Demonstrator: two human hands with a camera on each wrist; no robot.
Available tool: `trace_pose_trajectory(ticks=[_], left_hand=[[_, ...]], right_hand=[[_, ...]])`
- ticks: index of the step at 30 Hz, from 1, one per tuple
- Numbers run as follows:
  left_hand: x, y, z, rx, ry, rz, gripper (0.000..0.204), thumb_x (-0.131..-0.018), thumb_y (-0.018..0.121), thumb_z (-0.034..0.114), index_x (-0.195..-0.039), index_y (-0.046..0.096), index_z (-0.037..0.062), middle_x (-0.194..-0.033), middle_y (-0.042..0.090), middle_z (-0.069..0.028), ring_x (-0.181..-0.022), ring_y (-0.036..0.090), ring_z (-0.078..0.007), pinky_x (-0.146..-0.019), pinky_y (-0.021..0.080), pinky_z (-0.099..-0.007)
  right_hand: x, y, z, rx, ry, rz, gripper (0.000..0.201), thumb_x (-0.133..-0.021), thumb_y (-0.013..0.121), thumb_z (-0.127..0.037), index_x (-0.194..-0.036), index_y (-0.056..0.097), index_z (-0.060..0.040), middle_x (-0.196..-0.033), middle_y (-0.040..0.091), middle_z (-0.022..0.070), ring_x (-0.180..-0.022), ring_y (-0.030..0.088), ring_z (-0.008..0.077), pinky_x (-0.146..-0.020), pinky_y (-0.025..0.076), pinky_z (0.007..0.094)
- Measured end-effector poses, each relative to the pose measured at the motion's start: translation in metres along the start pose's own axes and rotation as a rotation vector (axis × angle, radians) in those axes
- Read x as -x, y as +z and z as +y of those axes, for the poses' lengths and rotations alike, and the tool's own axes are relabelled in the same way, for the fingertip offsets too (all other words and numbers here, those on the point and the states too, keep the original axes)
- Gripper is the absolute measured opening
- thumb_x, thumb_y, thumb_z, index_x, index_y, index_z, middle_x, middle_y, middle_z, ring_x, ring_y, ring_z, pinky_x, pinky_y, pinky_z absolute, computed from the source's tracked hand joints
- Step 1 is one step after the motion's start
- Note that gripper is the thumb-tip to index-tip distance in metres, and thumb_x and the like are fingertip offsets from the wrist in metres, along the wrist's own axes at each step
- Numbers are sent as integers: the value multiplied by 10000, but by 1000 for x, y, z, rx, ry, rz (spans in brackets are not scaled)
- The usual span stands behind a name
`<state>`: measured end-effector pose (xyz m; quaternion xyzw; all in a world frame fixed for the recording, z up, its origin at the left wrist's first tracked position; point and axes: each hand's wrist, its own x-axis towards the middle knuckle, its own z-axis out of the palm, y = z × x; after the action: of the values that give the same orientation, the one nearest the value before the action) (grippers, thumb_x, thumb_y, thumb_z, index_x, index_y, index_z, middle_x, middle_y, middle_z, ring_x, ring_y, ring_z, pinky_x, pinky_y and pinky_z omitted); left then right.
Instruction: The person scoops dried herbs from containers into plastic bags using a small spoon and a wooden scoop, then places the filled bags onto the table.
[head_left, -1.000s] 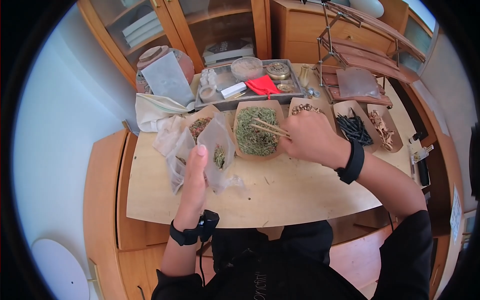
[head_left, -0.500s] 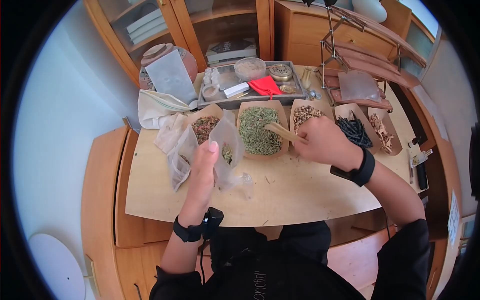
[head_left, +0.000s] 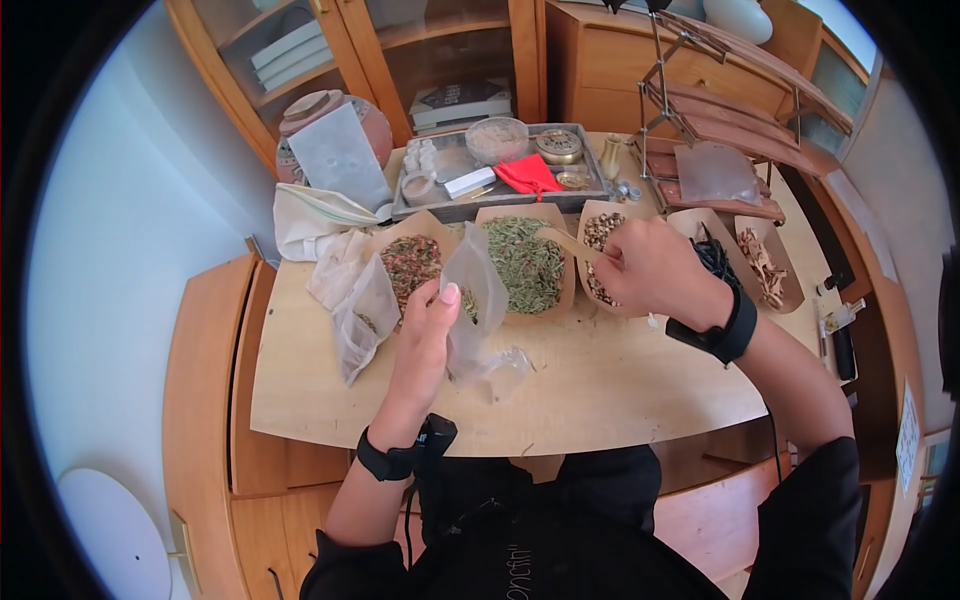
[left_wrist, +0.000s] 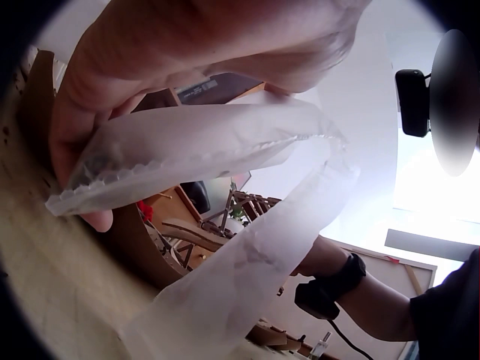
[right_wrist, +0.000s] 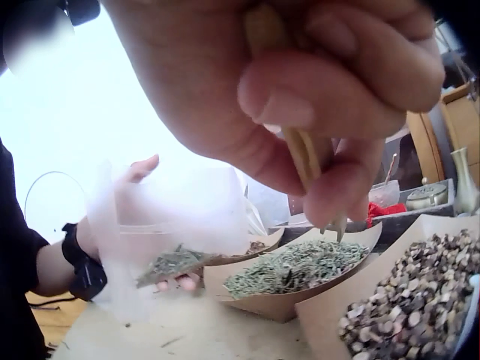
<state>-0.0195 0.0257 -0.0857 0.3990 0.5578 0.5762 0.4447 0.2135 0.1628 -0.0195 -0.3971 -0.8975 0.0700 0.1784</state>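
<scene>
My left hand (head_left: 425, 340) grips a translucent pouch (head_left: 478, 290) with some green dried herb inside, held above the table's left half. In the left wrist view the pouch (left_wrist: 232, 281) gapes open, fingers curled round its far side. My right hand (head_left: 665, 272) pinches pale wooden tongs (head_left: 568, 242), whose tips reach over the right edge of a paper tray (head_left: 567, 290) of dried green herb (head_left: 525, 265). The right wrist view shows these tongs (right_wrist: 304, 157) between thumb and fingers. Beneath the right hand is a tray of chopped brown pieces (head_left: 602, 232).
Left of the green herb stands a tray of reddish dried flowers (head_left: 410, 268), beside another translucent bag (head_left: 362, 335). Dark strips (head_left: 715, 258) and pale chips (head_left: 762, 260) fill trays at right. Behind them lie a grey tray (head_left: 450, 212) and a wooden folding rack (head_left: 720, 130).
My left hand has moved right with the pouch, uncovering more of the flower tray. My right hand has shifted right, drawing the tongs from the middle of the green herb to its right edge.
</scene>
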Motion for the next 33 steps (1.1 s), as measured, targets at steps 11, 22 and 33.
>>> trace_pose_trajectory(ticks=[11,22,33], left_hand=[[-1,1,-2,-3,9,-3,631,-941,471,516,-1349,410,38,-1277,507,-97,-1128,527,-190,-894,486,-366],[0,3,1,19,9,-3,632,-941,470,518,-1352,408,41,-1273,515,-92,-1131,531,-186,-893,488,-362],[1,4,2,28,19,-18,685,-934,471,533,-1391,368,33,-1322,486,-108,-1181,506,-199,-923,476,-379]], right_hand=[[-13,9,18,-86,14,-225,191,-735,582,-142,-683,655,26,-637,577,239,-605,601,391,-595,505,430],[-7,17,4,-129,-114,-208,188,-750,570,-152,-707,683,-9,-665,622,192,-626,614,365,-641,516,429],[-11,31,-6,-18,-247,-128,197,-731,604,-140,-594,623,1,-619,595,190,-631,599,383,-632,509,455]])
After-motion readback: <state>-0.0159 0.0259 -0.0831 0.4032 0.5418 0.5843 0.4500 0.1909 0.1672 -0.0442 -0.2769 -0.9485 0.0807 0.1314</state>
